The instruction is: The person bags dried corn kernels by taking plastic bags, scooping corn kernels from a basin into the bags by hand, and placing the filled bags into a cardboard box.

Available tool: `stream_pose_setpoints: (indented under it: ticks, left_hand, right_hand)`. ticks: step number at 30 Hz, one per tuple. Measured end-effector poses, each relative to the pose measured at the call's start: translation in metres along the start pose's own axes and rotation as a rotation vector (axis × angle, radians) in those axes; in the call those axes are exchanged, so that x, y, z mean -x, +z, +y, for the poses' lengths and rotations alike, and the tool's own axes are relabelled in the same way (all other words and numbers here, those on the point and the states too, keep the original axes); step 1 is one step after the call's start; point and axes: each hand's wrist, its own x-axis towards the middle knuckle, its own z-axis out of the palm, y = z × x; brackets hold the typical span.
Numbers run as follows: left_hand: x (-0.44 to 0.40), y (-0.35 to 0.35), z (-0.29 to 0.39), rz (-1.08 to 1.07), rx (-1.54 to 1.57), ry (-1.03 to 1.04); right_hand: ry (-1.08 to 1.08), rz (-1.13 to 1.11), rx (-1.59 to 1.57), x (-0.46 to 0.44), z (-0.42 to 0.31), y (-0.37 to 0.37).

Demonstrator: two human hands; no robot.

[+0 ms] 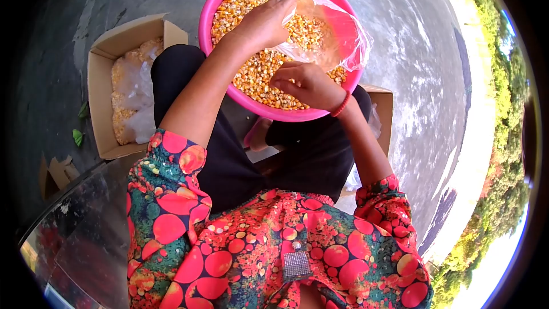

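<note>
A pink basin [207, 23] full of loose corn kernels [251, 77] rests at my knees. Over the kernels lies a clear plastic bag [349, 40] with some corn inside, its other end spread toward the basin's right rim. My left hand [266, 23] is at the bag's upper left edge, fingers closed on the plastic. Below the bag, my right hand [309, 84], with a red bracelet at the wrist, has curled fingers close to the bag's lower edge and over the kernels; what they hold, if anything, is hidden.
On the left stands an open cardboard box [103, 103] with filled plastic bags [134, 91]. Another cardboard box [382, 115] is partly hidden behind my right forearm. A glassy-topped surface [74, 240] is at the lower left, and green leaves [78, 137] lie on the floor.
</note>
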Motion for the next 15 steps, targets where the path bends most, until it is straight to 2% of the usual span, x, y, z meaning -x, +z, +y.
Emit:
stream_pose_setpoints:
  ticks: [3, 5, 8, 11, 15]
  left_hand:
    - [0.002, 0.000, 0.001, -0.017, 0.004, -0.024]
    - [0.003, -0.001, 0.001, -0.023, -0.002, -0.037]
    - [0.003, -0.001, -0.002, -0.029, -0.024, -0.040]
    - [0.001, 0.000, -0.002, -0.015, -0.025, -0.015]
    - [0.002, 0.000, 0.001, -0.017, -0.017, -0.030]
  right_hand:
    - [-0.055, 0.071, 0.144, 0.003, 0.021, 0.028]
    - [-0.009, 0.136, 0.428, 0.006, 0.031, 0.037]
    - [0.104, 0.008, 0.481, 0.012, 0.034, 0.034]
    - [0.117, -0.066, 0.497, 0.020, 0.034, 0.028]
    - [0.163, -0.033, 0.435, 0.023, 0.041, 0.032]
